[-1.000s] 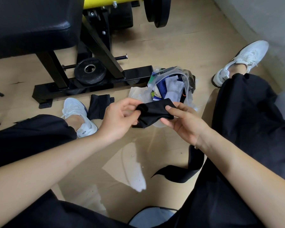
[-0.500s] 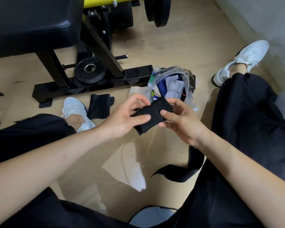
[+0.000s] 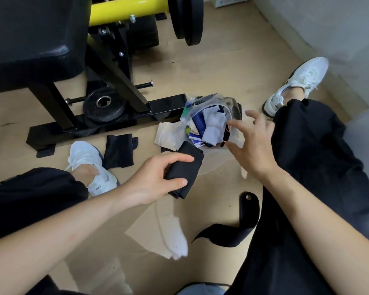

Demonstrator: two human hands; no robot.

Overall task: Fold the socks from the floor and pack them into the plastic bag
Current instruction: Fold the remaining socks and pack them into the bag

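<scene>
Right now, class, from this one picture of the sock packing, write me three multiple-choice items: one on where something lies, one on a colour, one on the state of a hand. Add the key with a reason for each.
1. Where on the floor does the loose black sock lie?
A) under the right knee
B) beside the left shoe
C) against the wall

2. What colour is the folded sock that the left hand grips?
A) white
B) yellow
C) black

3. How is the right hand?
A) open, fingers spread by the plastic bag
B) shut in a fist
C) flat on the floor

Key:
1 B, it lies flat next to that white shoe.
2 C, dark cloth shows between thumb and fingers.
3 A, the fingers are straight and hold nothing.
</scene>
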